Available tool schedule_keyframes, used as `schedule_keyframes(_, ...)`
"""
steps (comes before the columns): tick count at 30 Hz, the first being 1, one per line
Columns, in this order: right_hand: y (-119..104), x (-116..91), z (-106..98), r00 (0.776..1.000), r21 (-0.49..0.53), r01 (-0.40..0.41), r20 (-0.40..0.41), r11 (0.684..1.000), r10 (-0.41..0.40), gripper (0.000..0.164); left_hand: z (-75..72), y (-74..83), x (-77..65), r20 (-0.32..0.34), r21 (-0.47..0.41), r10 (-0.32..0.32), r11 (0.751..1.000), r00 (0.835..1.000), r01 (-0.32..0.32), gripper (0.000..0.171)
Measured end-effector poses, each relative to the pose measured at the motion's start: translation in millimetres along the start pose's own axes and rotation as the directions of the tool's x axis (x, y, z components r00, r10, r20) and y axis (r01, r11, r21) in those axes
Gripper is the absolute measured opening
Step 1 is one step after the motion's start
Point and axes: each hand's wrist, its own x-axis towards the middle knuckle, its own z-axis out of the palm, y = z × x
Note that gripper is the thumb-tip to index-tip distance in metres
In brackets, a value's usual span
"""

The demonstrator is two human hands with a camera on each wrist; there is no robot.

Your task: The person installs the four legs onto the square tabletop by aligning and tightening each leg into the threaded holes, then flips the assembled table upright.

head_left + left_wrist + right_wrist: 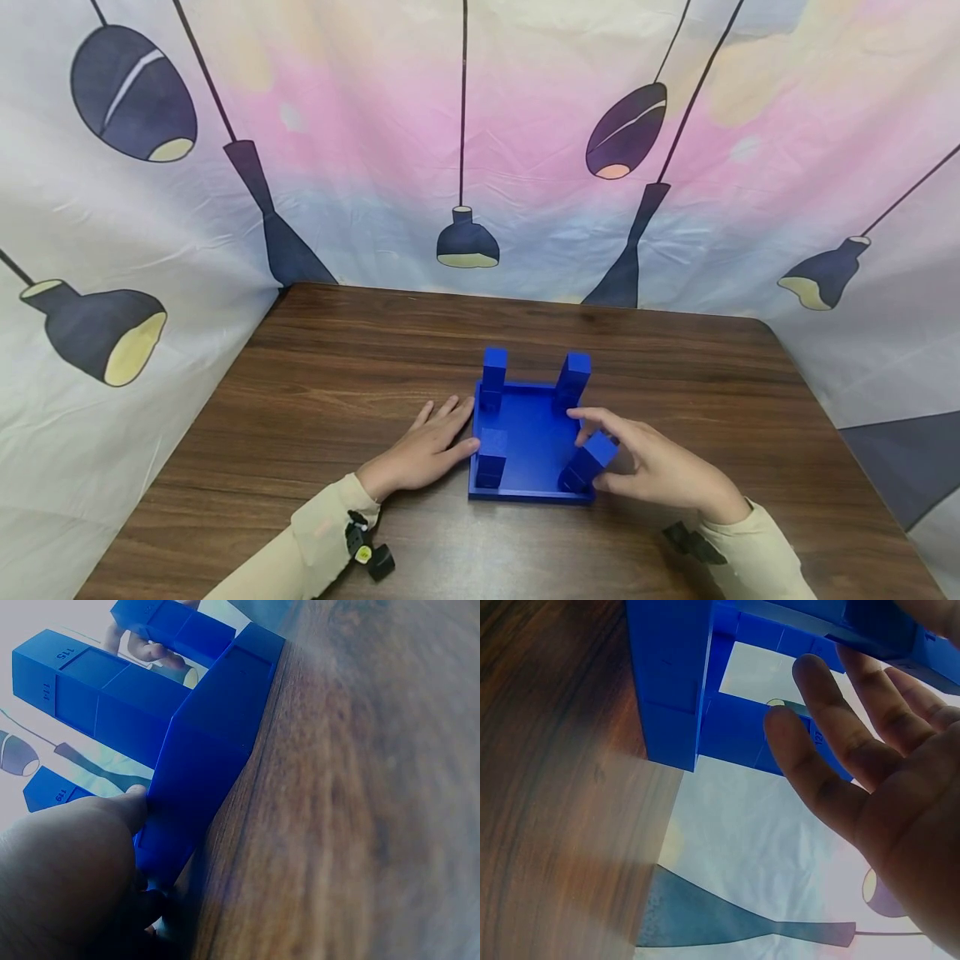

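A shallow blue square tray (536, 442) sits on the wooden table with blue posts at its corners. My left hand (423, 450) lies flat on the table at the tray's left side, fingers spread and thumb beside the front-left post (492, 458). In the left wrist view its thumb touches the tray's side wall (199, 772). Around the front-right post (588, 462) my right hand (660, 467) is loosely curved, thumb on the near side, index finger reaching past it. The right wrist view shows those fingers (840, 735) spread apart beside the post.
The back-left post (493, 379) and back-right post (573, 379) rise at the tray's far corners. Brown tabletop (360, 350) surrounds the tray. A cloth backdrop (375, 167) printed with lamps hangs behind and beside the table.
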Motion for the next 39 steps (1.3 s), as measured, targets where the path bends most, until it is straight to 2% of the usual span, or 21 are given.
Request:
schedule_keyframes(7, 1.5, -0.1, 0.1, 1.0, -0.059, 0.001, -0.014, 0.998, -0.002, 0.078, 0.0, 0.1, 0.2, 0.003, -0.004, -0.001, 1.0, 1.0, 0.001, 0.074)
schedule_keyframes(18, 0.4, -1.0, -0.6, 0.999, -0.061, -0.032, -0.017, 0.998, 0.031, 0.076, -0.5, 0.6, 0.0, 0.003, 0.002, -0.006, 1.0, 1.0, 0.006, 0.074)
schedule_keyframes(21, 0.3, -1.0, -0.6, 0.999, -0.088, -0.027, -0.024, 0.996, 0.025, 0.076, -0.8, 1.0, -0.1, 0.002, 0.002, -0.004, 1.0, 1.0, 0.004, 0.074)
schedule_keyframes(30, 1.1, -1.7, -0.1, 0.999, -0.074, -0.027, -0.027, 0.997, 0.025, 0.071, -0.7, 1.2, -0.3, 0.006, 0.001, -0.005, 1.0, 1.0, 0.005, 0.074)
schedule_keyframes(39, 0.0, -2.0, 0.1, 0.999, -0.102, -0.018, -0.037, 0.995, 0.014, 0.069, -0.7, 1.1, 0.2, 0.006, 0.001, -0.004, 1.0, 1.0, 0.004, 0.074)
